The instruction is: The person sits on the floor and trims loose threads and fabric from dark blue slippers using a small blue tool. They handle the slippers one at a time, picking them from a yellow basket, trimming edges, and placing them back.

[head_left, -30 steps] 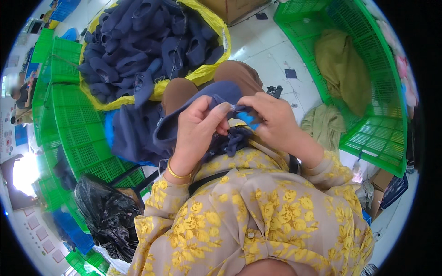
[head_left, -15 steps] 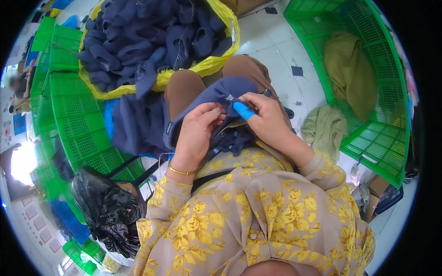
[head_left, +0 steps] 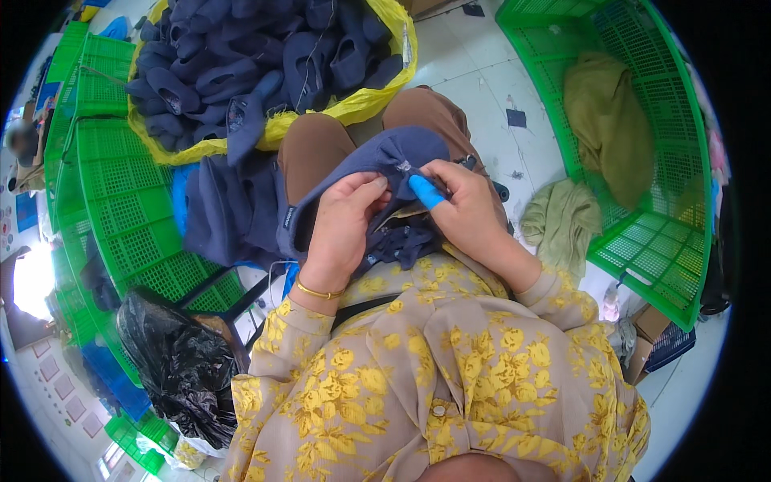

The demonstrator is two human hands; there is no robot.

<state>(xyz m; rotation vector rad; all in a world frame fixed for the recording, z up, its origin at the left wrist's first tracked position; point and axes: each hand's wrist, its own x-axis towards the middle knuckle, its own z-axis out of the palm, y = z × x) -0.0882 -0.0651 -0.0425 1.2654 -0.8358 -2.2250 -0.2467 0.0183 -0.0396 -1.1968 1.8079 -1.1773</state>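
Note:
A navy cloth piece that looks like a knitted hat (head_left: 361,165) lies over my lap, with a small dark label at its left edge. My left hand (head_left: 347,217) is closed, pinching its near side between thumb and fingers. At the hat's gathered, whitish-stitched spot, my right hand (head_left: 462,205) is closed, with a blue wrap on one digit. A small dark tool seems to be in it, its tip by the gather and a black end showing beyond the knuckles; its kind is mostly hidden. Bunched dark cloth (head_left: 405,245) rests below the hands.
Ahead left stands a yellow bag (head_left: 277,128) full of similar navy pieces. More navy cloth (head_left: 229,213) hangs beside my left knee. Green crates (head_left: 120,185) line the left, near a black plastic bag (head_left: 173,361). At right, a green crate (head_left: 650,269) holds olive cloth (head_left: 606,120); pale green cloth (head_left: 562,221) lies beside it.
The whole view has shifted slightly. Both hands keep their hold at nearly the same places on the hat, and the gathered spot shows a little more plainly.

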